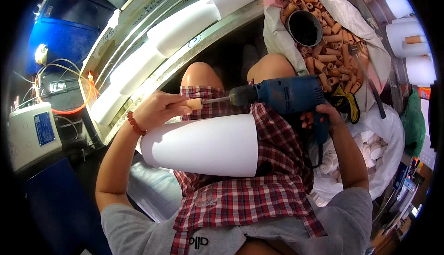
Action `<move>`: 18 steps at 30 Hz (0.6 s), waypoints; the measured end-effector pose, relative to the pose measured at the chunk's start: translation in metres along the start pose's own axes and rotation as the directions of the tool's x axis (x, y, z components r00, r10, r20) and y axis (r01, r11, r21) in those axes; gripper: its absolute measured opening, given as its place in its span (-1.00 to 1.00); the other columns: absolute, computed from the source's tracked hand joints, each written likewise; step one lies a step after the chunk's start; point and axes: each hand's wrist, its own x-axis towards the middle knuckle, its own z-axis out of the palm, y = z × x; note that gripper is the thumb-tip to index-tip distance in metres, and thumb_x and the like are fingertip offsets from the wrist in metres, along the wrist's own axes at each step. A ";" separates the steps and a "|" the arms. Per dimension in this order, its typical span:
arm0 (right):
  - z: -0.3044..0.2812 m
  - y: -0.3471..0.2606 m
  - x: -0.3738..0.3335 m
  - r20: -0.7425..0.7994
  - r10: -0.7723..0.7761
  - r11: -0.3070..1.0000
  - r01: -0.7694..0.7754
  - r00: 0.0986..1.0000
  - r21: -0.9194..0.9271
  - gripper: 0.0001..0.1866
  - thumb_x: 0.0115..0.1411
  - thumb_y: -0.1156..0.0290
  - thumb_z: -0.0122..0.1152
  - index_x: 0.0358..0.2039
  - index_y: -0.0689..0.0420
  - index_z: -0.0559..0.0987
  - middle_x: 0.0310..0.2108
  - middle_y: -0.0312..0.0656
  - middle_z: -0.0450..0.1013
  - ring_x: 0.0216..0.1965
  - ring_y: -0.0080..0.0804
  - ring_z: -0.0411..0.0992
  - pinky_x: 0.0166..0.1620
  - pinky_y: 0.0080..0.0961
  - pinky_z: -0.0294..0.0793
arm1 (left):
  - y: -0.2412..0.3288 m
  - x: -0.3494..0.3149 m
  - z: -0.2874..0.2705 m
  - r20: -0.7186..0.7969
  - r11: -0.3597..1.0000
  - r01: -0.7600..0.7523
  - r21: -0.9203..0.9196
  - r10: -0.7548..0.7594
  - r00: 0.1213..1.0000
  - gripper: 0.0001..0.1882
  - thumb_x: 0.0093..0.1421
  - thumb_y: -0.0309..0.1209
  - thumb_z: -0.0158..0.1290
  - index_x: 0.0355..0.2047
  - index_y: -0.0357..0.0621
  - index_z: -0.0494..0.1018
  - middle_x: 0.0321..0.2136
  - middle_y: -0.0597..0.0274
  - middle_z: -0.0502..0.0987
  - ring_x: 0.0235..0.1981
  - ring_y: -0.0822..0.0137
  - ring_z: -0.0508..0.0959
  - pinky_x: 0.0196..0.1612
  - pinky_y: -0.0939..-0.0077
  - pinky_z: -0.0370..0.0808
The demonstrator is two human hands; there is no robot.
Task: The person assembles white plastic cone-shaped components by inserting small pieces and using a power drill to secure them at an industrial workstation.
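My left hand [162, 109] pinches a short tan tube [194, 104] above my lap. Around the handle of a blue power drill [289, 95] my right hand [326, 115] is closed, and the drill points left. Its thin metal bit [216, 100] meets the right end of the tube; whether the tip is inside cannot be made out. Just below lies a large white tapered cone [203, 146] across my lap, its wide end to the right. Under it is a red checked cloth [245, 199].
Ahead to the right, an open sack [365, 35] holds many brown tubes [330, 58] and a dark round can [304, 27]. A plastic bag [386, 132] of white discs stands by my right arm. White cones [182, 30] line a ledge ahead. Orange cable [69, 111] hangs at left.
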 end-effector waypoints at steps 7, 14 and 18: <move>0.013 -0.007 0.005 0.028 -0.054 0.991 0.057 0.998 -0.121 -0.45 -0.12 0.48 0.18 -0.05 0.31 0.31 -0.46 0.03 0.49 -0.53 -0.20 0.52 -0.47 -0.34 0.57 | 0.015 0.002 0.000 -0.057 0.993 -0.101 0.052 0.104 0.993 -0.70 0.06 -0.37 0.19 -0.25 -0.32 0.50 -0.53 -0.02 0.55 -0.55 0.18 0.55 -0.44 0.47 0.46; 0.021 -0.016 -0.003 0.074 -0.090 0.973 0.103 0.993 -0.208 -0.53 -0.16 0.44 0.22 -0.18 0.32 0.38 -0.51 -0.04 0.48 -0.58 -0.30 0.48 -0.56 -0.46 0.45 | 0.023 -0.011 0.004 -0.109 0.994 -0.077 0.083 0.086 0.990 -0.70 0.04 -0.39 0.19 -0.26 -0.33 0.50 -0.56 -0.01 0.52 -0.57 0.19 0.55 -0.46 0.48 0.45; 0.028 -0.015 -0.004 0.099 -0.075 0.979 0.092 0.992 -0.181 -0.59 -0.17 0.45 0.24 -0.25 0.32 0.43 -0.52 -0.06 0.47 -0.59 -0.33 0.47 -0.56 -0.49 0.44 | 0.029 -0.017 0.007 -0.123 0.995 -0.044 0.091 0.055 0.991 -0.72 0.04 -0.39 0.19 -0.26 -0.30 0.51 -0.57 0.01 0.51 -0.57 0.22 0.54 -0.47 0.48 0.44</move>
